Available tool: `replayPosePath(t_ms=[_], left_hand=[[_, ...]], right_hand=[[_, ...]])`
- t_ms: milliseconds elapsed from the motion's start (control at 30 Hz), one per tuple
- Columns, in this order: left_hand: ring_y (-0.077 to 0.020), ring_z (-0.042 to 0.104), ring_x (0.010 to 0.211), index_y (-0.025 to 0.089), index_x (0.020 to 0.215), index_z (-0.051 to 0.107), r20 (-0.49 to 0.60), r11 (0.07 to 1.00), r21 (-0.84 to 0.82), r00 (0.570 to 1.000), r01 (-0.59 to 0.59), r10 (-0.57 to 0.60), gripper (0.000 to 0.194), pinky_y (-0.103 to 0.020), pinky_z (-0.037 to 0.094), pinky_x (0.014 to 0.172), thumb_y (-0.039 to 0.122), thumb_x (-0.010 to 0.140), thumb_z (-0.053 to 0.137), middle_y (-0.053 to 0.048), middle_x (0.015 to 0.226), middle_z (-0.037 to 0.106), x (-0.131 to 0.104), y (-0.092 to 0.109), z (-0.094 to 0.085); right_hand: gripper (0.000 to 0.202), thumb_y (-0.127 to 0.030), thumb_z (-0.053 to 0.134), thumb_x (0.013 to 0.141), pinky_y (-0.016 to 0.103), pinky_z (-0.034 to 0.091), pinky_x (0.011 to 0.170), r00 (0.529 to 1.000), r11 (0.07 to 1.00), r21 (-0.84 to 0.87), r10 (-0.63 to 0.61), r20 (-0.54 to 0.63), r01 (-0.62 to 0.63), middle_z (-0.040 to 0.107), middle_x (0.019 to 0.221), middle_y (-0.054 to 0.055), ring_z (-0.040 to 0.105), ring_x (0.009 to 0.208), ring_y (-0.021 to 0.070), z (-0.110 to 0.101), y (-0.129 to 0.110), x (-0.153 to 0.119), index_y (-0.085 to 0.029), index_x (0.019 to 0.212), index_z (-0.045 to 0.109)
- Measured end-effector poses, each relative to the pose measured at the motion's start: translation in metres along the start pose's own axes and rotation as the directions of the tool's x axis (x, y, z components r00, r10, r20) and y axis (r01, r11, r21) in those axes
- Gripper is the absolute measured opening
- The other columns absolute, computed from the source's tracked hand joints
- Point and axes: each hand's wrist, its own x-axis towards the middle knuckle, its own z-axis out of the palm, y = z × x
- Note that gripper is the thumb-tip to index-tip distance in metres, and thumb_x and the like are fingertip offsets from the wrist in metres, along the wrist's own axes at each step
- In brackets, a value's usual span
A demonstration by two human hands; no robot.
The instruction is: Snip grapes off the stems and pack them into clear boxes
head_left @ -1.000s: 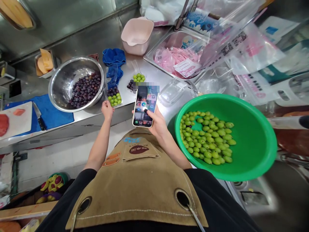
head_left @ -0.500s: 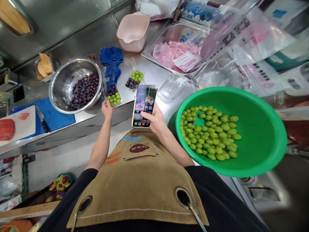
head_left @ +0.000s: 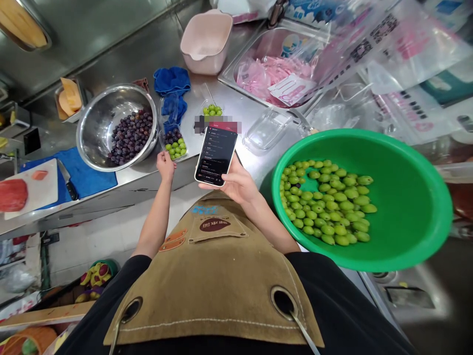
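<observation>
My right hand (head_left: 242,183) is wrapped round a smartphone (head_left: 216,155), thumb at its lower right corner; the screen shows a dark list under a red band. Curled closed, my left hand (head_left: 166,166) is at the near corner of a clear plastic box (head_left: 180,157) of dark and green grapes. Whether its fingers grip the box's edge or something small is hidden. Past the phone stands a second box with green grapes (head_left: 212,110), partly covered by the phone and a blurred patch. A steel bowl (head_left: 92,143) of dark grapes is left of my left hand.
A big green basin (head_left: 410,207) of green grapes stands at my right. An empty clear container (head_left: 263,130) lies behind it. On the left, a knife (head_left: 68,181) lies beside a white cutting board (head_left: 48,185). A pink basket (head_left: 206,44) and a sink (head_left: 231,74) are behind.
The phone's screen has switched from app icons to a dark list. My right thumb has moved off the screen's middle to the lower right edge, and the phone is lower and more tilted.
</observation>
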Motion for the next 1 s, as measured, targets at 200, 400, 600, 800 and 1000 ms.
replayPosePath(t_ms=[200,400,600,800,1000], left_hand=[[-0.0123,0.058,0.050,0.019,0.113,0.062,0.001,1.000,0.015,1.000,-0.008,0.008,0.029,-0.022,0.043,0.048,0.046,0.111,0.052,0.004,0.069,0.060,0.002,-0.003,0.000],[-0.0108,0.057,0.049,0.019,0.111,0.060,0.008,1.000,0.002,1.000,-0.015,0.015,0.027,-0.021,0.042,0.047,0.045,0.111,0.052,0.004,0.072,0.061,0.001,-0.001,-0.001],[-0.0111,0.057,0.050,0.018,0.113,0.060,0.010,1.000,0.020,1.000,0.002,-0.002,0.028,-0.021,0.042,0.048,0.045,0.111,0.052,0.004,0.071,0.060,0.001,0.001,-0.001],[-0.0115,0.058,0.050,0.018,0.115,0.061,0.005,1.000,0.029,1.000,0.005,-0.006,0.030,-0.021,0.043,0.049,0.047,0.112,0.052,0.004,0.071,0.061,0.001,0.002,-0.001],[-0.0116,0.057,0.050,0.019,0.112,0.061,0.010,1.000,0.027,1.000,-0.007,0.006,0.028,-0.021,0.043,0.049,0.046,0.112,0.052,0.005,0.067,0.057,0.000,0.002,-0.002]], right_hand=[[0.108,-0.020,0.085,0.073,0.049,0.075,0.081,0.997,0.997,-0.041,-0.069,0.046,0.071,0.071,0.142,0.002,0.078,0.116,0.0290,-0.002,0.004,-0.001,-0.046,0.165,0.035],[0.114,-0.025,0.090,0.072,0.042,0.074,0.071,0.990,0.988,-0.084,-0.126,0.067,0.131,0.072,0.140,0.007,0.080,0.111,0.0308,-0.003,0.007,0.001,-0.041,0.167,0.029],[0.116,-0.032,0.098,0.071,0.033,0.068,0.058,0.989,0.976,-0.160,-0.150,0.007,0.149,0.074,0.140,0.010,0.078,0.119,0.0351,-0.004,0.010,-0.001,-0.038,0.165,0.030],[0.109,-0.034,0.096,0.073,0.033,0.068,0.057,0.990,0.981,-0.134,-0.143,0.002,0.142,0.072,0.140,0.010,0.077,0.123,0.0366,-0.005,0.009,-0.003,-0.037,0.162,0.034],[0.105,-0.031,0.095,0.070,0.035,0.069,0.056,0.989,0.983,-0.104,-0.151,-0.009,0.149,0.068,0.146,0.007,0.080,0.109,0.0314,-0.006,0.008,-0.002,-0.039,0.158,0.037]])
